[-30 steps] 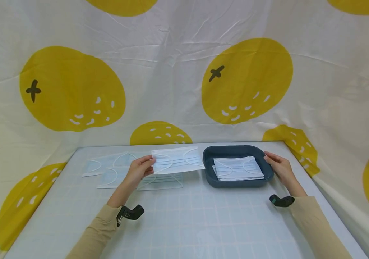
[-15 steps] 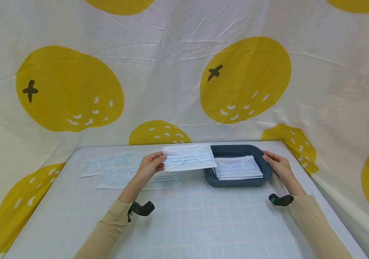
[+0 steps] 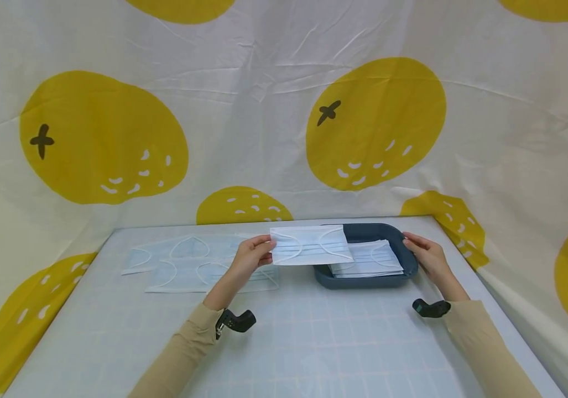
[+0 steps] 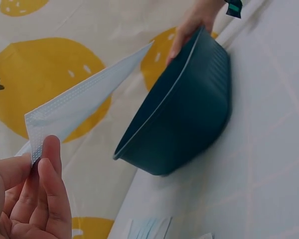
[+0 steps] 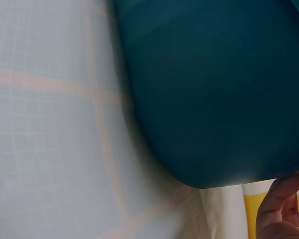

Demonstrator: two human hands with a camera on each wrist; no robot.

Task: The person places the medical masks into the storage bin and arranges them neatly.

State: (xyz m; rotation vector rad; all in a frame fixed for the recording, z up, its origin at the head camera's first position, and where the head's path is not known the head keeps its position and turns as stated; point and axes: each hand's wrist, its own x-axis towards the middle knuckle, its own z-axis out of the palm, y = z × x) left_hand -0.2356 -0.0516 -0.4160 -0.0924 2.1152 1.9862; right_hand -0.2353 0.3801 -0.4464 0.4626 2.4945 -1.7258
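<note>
My left hand (image 3: 250,258) pinches a pale blue face mask (image 3: 309,246) by its left edge. The mask hangs in the air, overlapping the left part of a dark teal bin (image 3: 363,282) in the head view. Inside that bin lies a stack of face masks (image 3: 373,257), partly hidden by the held one. At the bin's right side, my right hand (image 3: 430,258) pinches the rim between thumb and fingers. The left wrist view shows the held mask (image 4: 84,104) edge-on, left of the bin (image 4: 189,109) and apart from it.
Several face masks (image 3: 164,275) lie spread on the table (image 3: 313,342) to the left, partly covered by my left hand and arm. A cloth with yellow fruit prints (image 3: 378,124) hangs behind the table's back edge.
My left hand has carried the mask to the right, from beside the bin to over its left part. My right hand stays on the bin's rim.
</note>
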